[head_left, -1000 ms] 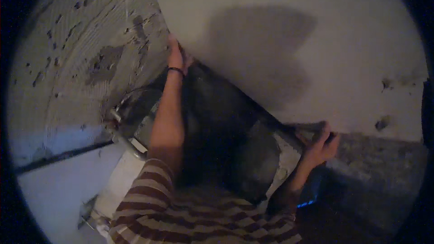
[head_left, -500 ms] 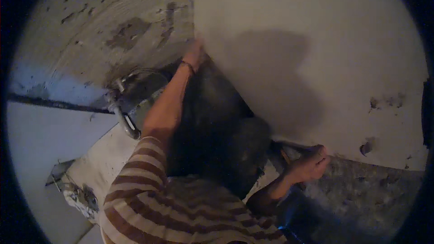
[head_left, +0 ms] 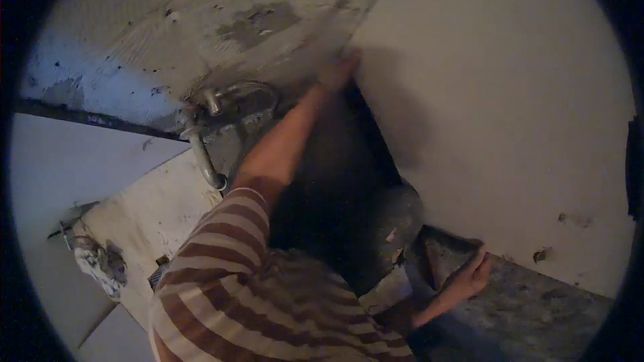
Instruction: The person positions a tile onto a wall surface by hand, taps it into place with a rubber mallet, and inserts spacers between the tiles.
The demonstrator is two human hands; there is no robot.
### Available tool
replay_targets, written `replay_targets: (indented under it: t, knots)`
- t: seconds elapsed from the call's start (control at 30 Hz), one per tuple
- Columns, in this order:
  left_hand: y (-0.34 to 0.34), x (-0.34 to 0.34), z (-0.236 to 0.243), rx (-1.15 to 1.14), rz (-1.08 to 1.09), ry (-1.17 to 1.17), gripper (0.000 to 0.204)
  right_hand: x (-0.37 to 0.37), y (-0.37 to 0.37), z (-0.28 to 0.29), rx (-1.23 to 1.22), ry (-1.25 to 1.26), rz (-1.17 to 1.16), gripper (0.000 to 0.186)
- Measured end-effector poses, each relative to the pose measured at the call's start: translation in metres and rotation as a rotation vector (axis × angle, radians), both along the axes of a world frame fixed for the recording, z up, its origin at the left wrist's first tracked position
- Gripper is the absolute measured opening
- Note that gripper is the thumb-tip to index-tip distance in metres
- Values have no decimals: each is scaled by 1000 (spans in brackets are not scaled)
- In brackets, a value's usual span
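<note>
A large, flat cream panel [head_left: 510, 114], perhaps a big tile, fills the right side of the view. My left hand [head_left: 341, 72] reaches up and away to its left edge, with the fingers closed around that edge, though blurred. Down at the lower edge, my right hand [head_left: 471, 276] curls its fingers against the panel's rim. The panel throws back a soft shadow near my left arm. Beyond my left hand rises a rough wall [head_left: 154, 33] with combed, ridged mortar and bare grey patches.
A metal tap [head_left: 212, 102] and a bent pipe [head_left: 208, 161] stick out left of my left forearm. A pale stained board [head_left: 151, 211] lies at left, with a crumpled whitish bundle [head_left: 97, 265] beside it. Rough grey ground [head_left: 537, 308] shows below the panel.
The panel has tilted, its left edge now leaning further right at the top. My left hand has shifted right with it, and my right hand sits slightly lower. The whole view has shifted too.
</note>
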State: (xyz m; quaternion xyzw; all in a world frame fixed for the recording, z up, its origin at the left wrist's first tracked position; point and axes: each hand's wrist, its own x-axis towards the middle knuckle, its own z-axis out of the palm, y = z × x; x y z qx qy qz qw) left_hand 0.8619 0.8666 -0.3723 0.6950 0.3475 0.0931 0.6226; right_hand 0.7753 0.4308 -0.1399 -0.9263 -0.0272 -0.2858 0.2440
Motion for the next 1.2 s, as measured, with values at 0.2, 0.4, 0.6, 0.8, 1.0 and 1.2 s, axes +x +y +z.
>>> replay_targets:
  t: [0.2,0.4,0.6,0.8,1.0,1.2]
  knots:
    - [5,-11,8,112,29,-235,57,-57,68,10,74,232,170,33]
    - [-1,-27,62,-161,-12,-361,80,-34,189,-24,177,636,546,32]
    - [2,-39,65,43,200,-196,63,16,262,-120,682,851,505,13]
    - [9,-32,45,21,23,-287,75,61,284,-198,1165,1064,681,8]
    - [-4,-40,70,-99,52,-160,88,64,274,-192,1020,1132,564,13]
    - [8,-19,28,5,177,-235,79,56,273,-170,835,1161,630,10]
